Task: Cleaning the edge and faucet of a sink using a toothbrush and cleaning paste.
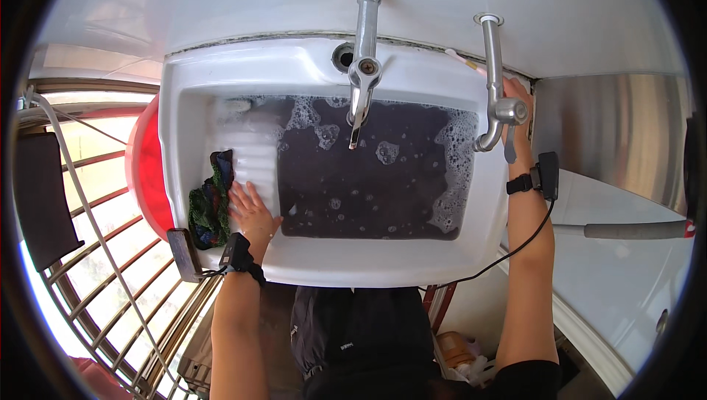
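My left hand (254,217) lies with fingers spread on the ribbed washboard slope (254,157) at the sink's left side. Its fingertips are beside a bunched, wet dark green cloth (211,205), which rests along the left wall. My right hand (520,98) reaches to the back right corner, next to the right-hand tap (493,76). The tap partly covers it, so its fingers and anything in them cannot be made out. Dark grey, soapy water (361,186) with patches of foam fills the basin of the white sink (368,264).
A chrome tap (363,54) overhangs the middle of the water. A thin pale stick (465,61) lies on the back rim. A dark phone-like block (183,254) sits at the front left corner. Left of the sink are a red basin (147,168) and metal bars; a steel panel (611,135) stands right.
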A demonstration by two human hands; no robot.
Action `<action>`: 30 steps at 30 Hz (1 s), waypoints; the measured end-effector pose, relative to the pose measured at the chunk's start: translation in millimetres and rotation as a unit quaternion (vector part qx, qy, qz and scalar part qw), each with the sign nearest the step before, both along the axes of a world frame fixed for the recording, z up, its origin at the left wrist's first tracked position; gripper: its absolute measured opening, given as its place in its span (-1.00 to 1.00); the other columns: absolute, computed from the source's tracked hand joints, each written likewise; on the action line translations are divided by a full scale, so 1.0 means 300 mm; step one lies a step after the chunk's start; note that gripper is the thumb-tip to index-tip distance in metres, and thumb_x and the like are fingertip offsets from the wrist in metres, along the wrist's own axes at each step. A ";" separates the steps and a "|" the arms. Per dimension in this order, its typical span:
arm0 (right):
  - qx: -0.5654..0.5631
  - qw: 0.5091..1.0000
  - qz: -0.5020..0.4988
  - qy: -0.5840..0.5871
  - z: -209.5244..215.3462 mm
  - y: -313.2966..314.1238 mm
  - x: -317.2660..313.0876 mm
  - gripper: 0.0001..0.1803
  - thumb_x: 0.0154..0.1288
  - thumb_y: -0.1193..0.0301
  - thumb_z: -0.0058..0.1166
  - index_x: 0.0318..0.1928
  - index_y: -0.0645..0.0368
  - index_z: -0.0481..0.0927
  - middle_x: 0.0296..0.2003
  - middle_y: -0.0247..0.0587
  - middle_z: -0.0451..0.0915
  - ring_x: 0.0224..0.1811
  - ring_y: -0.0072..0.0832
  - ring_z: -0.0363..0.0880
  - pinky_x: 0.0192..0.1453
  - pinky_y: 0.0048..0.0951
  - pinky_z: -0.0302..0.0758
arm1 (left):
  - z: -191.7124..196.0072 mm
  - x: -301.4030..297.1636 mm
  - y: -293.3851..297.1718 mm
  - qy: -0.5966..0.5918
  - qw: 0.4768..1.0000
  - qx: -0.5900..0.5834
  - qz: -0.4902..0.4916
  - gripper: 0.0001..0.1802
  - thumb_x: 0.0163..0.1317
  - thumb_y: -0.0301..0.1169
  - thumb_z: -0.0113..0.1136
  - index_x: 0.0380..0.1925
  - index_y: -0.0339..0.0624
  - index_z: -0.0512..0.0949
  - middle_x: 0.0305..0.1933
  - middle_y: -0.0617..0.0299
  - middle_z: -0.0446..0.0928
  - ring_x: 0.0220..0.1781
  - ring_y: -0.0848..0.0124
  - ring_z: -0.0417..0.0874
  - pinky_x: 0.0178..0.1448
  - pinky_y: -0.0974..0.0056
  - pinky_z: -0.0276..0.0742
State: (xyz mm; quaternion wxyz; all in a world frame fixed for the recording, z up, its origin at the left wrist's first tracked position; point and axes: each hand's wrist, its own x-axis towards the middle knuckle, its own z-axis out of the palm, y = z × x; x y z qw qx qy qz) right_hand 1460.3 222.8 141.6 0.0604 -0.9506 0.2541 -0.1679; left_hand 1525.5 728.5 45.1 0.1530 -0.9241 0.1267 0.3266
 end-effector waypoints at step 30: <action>0.576 0.787 -0.212 -0.060 -0.378 0.543 -0.311 -0.68 0.36 0.30 -0.19 0.02 0.16 0.45 -0.68 -0.48 0.30 -0.73 -0.74 0.16 -0.69 -0.65 0.08 | 0.024 0.017 -0.004 0.023 0.999 0.023 0.016 0.29 -0.16 0.05 0.31 0.29 -0.30 -0.38 0.36 -0.26 -0.49 0.40 -0.14 -0.38 0.27 -0.13 0.05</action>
